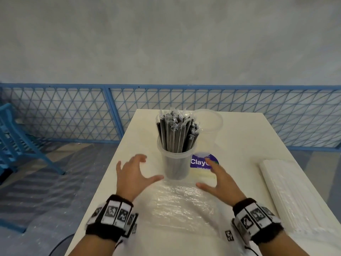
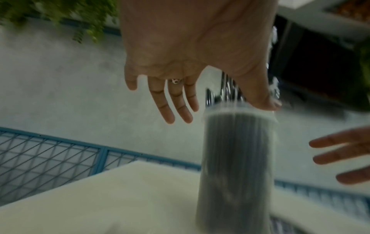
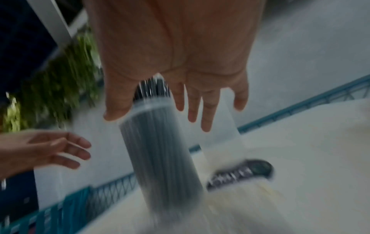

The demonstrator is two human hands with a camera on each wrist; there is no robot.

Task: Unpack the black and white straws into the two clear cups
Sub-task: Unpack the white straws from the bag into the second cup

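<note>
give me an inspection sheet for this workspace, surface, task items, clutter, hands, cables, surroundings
Surface: white table.
Job's things: black straws upright in clear cup; second clear cup behind, empty; white straws still packed, on the right.
Clutter: empty plastic wrapper; purple sticker.
Hands: left hand and right hand spread either side of the filled cup, holding nothing.
Cables: thin black cable by the left table edge.
Surroundings: blue mesh fence, blue chair, grey wall.
</note>
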